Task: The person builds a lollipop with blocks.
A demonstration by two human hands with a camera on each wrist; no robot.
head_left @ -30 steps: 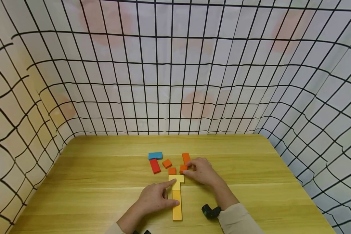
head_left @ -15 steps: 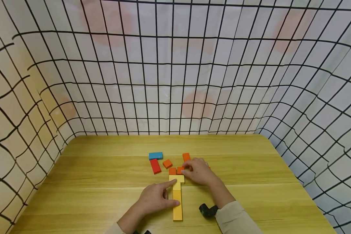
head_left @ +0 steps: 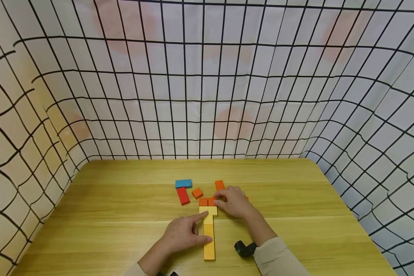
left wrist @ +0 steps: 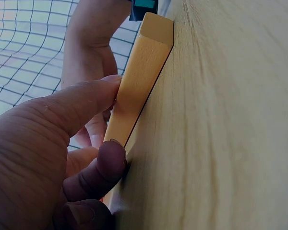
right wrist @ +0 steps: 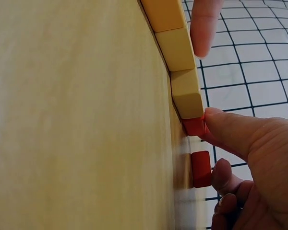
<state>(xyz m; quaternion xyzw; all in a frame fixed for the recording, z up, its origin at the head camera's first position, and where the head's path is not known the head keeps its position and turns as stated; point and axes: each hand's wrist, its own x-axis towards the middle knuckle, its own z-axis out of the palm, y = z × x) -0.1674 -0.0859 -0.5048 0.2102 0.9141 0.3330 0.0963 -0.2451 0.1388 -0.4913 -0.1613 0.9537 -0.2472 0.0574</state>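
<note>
In the head view my left hand (head_left: 181, 234) reaches over a column of wooden blocks. Its index fingertip presses the crosswise pale yellow block (head_left: 212, 210), and its thumb lies on the long golden-yellow block (head_left: 209, 253). Between them sits a short yellow block (head_left: 208, 219). My right hand (head_left: 236, 202) pinches a small orange block (head_left: 211, 201) with thumb and index finger, at the far side of the pale yellow block. Another small orange block (head_left: 203, 202) stands directly to its left. The right wrist view shows the thumb at the edge of the pinched block (right wrist: 194, 126).
Behind lie a tilted orange block (head_left: 197, 193), a red block (head_left: 183, 196) and a blue block (head_left: 183, 184). An upright orange block (head_left: 219, 185) is just beyond the right hand, and a sliver of orange (head_left: 247, 198) shows past its far side. Black netting (head_left: 200, 101) surrounds the table.
The right hand has slid the small orange block leftward, up against the other orange one. The left hand has stayed in place.
</note>
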